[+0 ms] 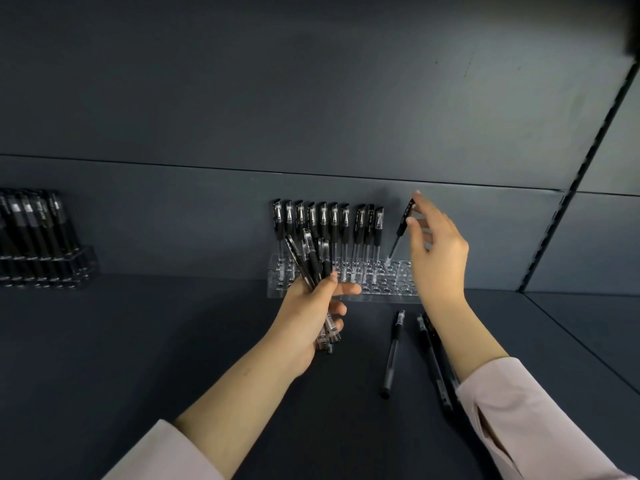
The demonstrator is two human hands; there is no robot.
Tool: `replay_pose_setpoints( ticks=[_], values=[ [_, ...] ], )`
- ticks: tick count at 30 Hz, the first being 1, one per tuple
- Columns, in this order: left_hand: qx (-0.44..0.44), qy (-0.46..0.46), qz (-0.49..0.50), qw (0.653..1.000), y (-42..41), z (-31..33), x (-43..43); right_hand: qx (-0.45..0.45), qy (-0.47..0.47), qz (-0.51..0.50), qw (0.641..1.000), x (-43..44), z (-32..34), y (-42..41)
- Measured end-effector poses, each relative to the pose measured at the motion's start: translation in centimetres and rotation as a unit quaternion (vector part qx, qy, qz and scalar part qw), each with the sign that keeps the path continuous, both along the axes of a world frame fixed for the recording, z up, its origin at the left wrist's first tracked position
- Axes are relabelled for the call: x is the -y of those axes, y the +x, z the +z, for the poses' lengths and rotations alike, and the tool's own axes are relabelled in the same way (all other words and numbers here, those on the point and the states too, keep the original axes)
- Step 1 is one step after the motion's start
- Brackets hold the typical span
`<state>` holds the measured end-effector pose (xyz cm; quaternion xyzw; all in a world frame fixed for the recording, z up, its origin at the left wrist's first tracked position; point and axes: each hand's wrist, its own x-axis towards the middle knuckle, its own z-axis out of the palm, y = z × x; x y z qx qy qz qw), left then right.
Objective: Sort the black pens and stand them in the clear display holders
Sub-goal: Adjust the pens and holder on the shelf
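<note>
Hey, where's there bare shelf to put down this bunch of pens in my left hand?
The widest bare shelf lies between the far-left holder and your left hand holding the bundle. A narrower strip runs right of the centre holder. It is crowded in front of that holder, where loose pens lie beside your right forearm.

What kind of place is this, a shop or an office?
Probably a stationery shop's display shelf: black pens stand in a row in a clear holder, a second holder at left holds more, and a slotted upright runs up the dark back panel.
</note>
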<state>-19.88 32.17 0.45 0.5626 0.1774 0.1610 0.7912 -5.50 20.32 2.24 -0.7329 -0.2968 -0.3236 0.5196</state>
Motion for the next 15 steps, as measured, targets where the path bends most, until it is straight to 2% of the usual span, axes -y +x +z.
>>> replay_pose_setpoints(
  ticks=[3,7,11,15],
  values=[
    [0.003,-0.002,0.003,1.000,0.0,0.0,-0.1,0.021,-0.067,0.014,0.997,-0.2,-0.5,0.6],
    [0.004,-0.002,0.003,1.000,0.0,0.0,0.0,-0.041,-0.113,0.056,0.991,-0.2,-0.8,1.2],
    [0.005,0.007,-0.002,1.000,0.0,-0.1,0.1,-0.049,-0.174,0.059,0.982,-0.2,-1.3,1.9],
    [0.002,0.010,-0.003,1.000,0.0,-0.1,0.1,-0.025,-0.180,0.048,0.982,-0.3,-1.8,2.3]
  ],
)
